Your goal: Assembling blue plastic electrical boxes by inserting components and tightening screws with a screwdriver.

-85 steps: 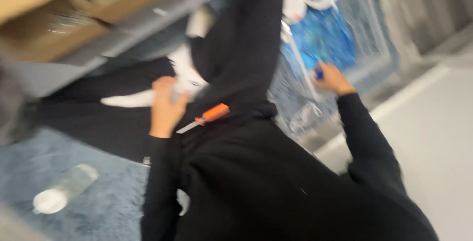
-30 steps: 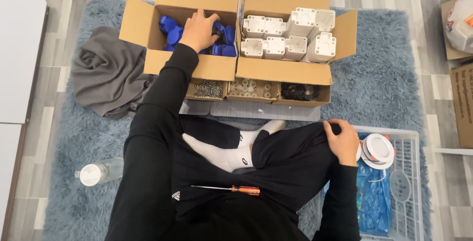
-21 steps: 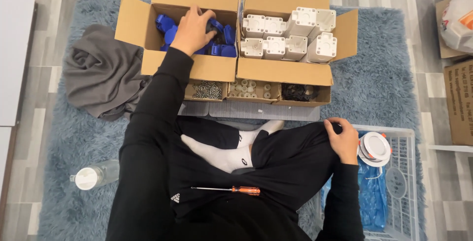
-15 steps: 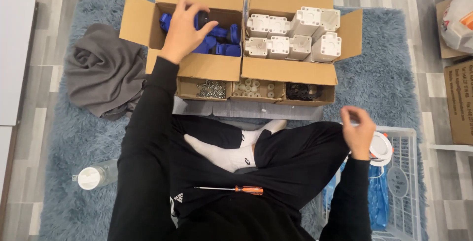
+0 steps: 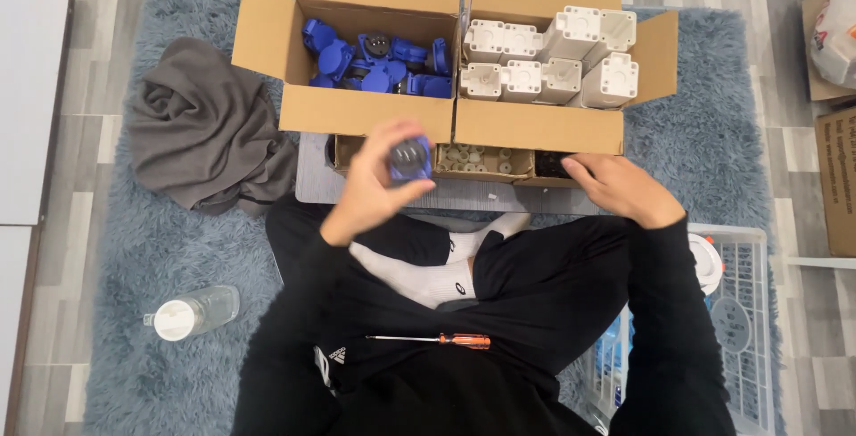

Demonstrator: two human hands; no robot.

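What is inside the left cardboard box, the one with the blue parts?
The left cardboard box holds a loose heap of blue plastic parts, some with dark round centres. Its bottom and any lower layers are covered by the heap. The left hand holds one similar blue part in front of it.

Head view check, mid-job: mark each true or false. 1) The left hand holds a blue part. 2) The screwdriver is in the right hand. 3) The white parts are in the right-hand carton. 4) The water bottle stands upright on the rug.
1) True: the left hand grips a blue part in front of the cartons.
2) False: the screwdriver lies on the person's lap; the right hand rests by the small tray of dark pieces.
3) True: the white parts fill the right-hand carton.
4) False: the water bottle lies on its side on the rug.
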